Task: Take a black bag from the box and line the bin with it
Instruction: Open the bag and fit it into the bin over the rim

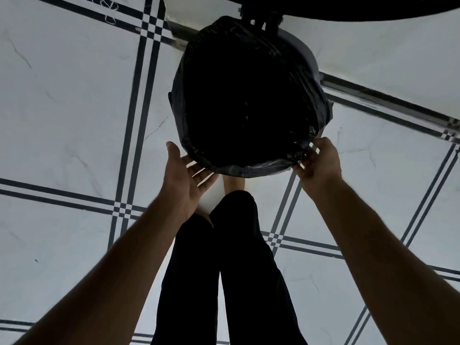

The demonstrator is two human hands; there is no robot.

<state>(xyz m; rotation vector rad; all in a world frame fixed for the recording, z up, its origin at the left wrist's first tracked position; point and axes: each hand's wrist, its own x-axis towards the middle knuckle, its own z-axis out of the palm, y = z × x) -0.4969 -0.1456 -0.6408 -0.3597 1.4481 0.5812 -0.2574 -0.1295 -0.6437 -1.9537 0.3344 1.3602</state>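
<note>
One head-worn view looks steeply down, close over the lined bin [249, 95] and tiled floor [62, 108].

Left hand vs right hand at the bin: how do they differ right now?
The left hand is open, palm showing, fingers spread beside the near rim, gripping nothing. The right hand is closed, pinching the black bag where it folds over the rim. The left hand sits slightly nearer the person than the right. Both are at the near edge of the lined bin, arms extended.
</note>
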